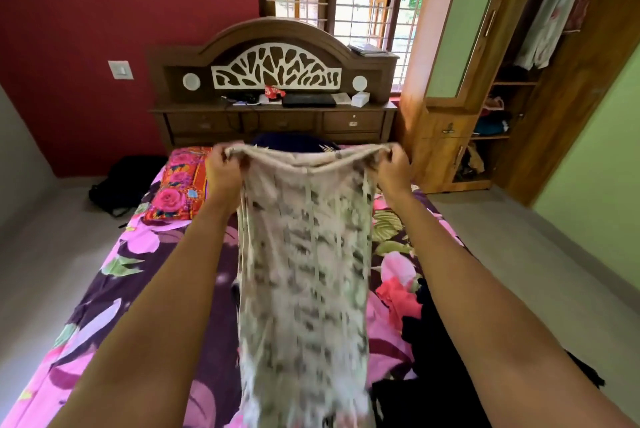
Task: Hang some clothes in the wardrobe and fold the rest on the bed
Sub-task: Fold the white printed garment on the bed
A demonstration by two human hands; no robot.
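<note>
my left hand (225, 168): pinching the top edge of the cream patterned garment (304, 272)
my right hand (393, 166): gripping the other corner
garment: hanging mid-frame, over the floral bed (138, 275)
wardrobe (512, 81): open, upper right

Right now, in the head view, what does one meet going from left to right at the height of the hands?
A black bag on the floor → floral pillow → left hand → cream patterned garment held up by both hands → right hand → open wardrobe.
</note>
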